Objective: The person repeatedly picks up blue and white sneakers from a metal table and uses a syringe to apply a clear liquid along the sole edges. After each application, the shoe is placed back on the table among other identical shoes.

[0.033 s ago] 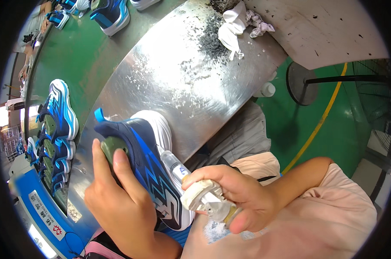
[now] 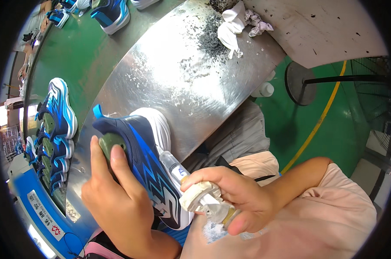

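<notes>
My left hand (image 2: 117, 194) grips a blue-and-navy running shoe (image 2: 146, 159) by the green shoe last (image 2: 111, 144) that fills its opening. The shoe is tilted, its white sole facing right and its heel pull loop pointing away from me. In my right hand (image 2: 243, 198) is a clear plastic syringe (image 2: 174, 165), wrapped at its rear in whitish material. Its tip meets the seam between upper and white sole, near the heel. My right thumb lies at the rear end of the syringe. The toe end of the shoe is beside my clothing.
Under the shoe is a metal tabletop (image 2: 161, 82) with black residue (image 2: 212, 41) and crumpled white cloth (image 2: 230, 30). More shoes (image 2: 61, 108) line a green surface at left; another shoe (image 2: 111, 17) stands farther back. A white bottle (image 2: 264, 90) and round black stand base (image 2: 299, 83) are at right.
Both hands and the shoe have shifted very slightly left in the picture, along with the surroundings. The syringe keeps its place against the sole seam.
</notes>
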A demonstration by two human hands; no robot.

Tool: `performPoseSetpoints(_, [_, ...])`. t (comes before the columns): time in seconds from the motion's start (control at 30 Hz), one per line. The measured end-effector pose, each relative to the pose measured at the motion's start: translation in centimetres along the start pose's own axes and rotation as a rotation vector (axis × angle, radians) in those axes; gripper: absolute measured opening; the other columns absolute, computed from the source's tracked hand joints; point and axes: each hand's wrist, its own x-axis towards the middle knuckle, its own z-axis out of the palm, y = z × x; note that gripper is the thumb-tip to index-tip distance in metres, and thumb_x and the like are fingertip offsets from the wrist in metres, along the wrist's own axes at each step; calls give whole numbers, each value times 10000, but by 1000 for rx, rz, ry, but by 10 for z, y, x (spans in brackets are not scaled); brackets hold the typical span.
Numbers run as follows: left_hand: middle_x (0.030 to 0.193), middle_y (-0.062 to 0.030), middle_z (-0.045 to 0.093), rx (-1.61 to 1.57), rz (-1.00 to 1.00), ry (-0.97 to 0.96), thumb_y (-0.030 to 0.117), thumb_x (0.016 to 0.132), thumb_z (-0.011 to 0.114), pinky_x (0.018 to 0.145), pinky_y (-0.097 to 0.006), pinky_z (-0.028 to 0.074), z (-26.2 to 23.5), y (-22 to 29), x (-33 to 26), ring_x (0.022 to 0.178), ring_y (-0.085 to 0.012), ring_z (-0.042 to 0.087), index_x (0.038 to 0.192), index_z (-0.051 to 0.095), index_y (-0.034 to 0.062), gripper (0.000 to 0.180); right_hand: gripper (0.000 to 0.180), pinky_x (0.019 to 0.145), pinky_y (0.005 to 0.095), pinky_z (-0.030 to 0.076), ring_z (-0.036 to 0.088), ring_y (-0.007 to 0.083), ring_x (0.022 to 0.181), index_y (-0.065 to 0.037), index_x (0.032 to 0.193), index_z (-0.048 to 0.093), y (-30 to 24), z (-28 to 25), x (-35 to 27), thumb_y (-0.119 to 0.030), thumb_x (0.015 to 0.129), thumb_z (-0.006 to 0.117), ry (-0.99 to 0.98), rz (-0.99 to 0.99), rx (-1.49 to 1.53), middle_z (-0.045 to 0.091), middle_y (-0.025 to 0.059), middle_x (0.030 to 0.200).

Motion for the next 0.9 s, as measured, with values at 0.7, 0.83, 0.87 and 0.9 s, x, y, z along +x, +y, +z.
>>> performPoseSetpoints(0.7, [985,-68,670,-166,489,305,132,818,605,875,-354,468,9,-150,-106,928,-245,665,978,588,189,170,883,399,190,219,294,49,461,6,1127,477,-3,36,183,-793,828,252,-211,942,55,410,-12,583])
performPoseSetpoints(0.83, [1073,-14,638,-55,317,375,212,893,563,977,-378,395,35,-141,-148,1039,-219,628,1087,529,224,197,1002,457,195,314,396,64,537,111,1162,435,-11,65,181,-809,801,264,-311,952,-340,515,94,810])
performPoseSetpoints(0.87, [1100,-17,622,-31,330,366,235,899,555,984,-378,388,39,-137,-151,1076,-213,607,1101,519,230,206,1032,477,198,341,425,73,565,128,1171,427,-18,69,176,-819,783,295,-271,946,-408,536,129,884])
performPoseSetpoints(0.9, [1110,-17,614,-33,330,373,247,899,556,996,-385,376,40,-136,-152,1095,-214,595,1114,512,232,219,1064,498,201,369,455,81,594,146,1180,419,-21,73,171,-829,765,326,-234,944,-457,558,164,958])
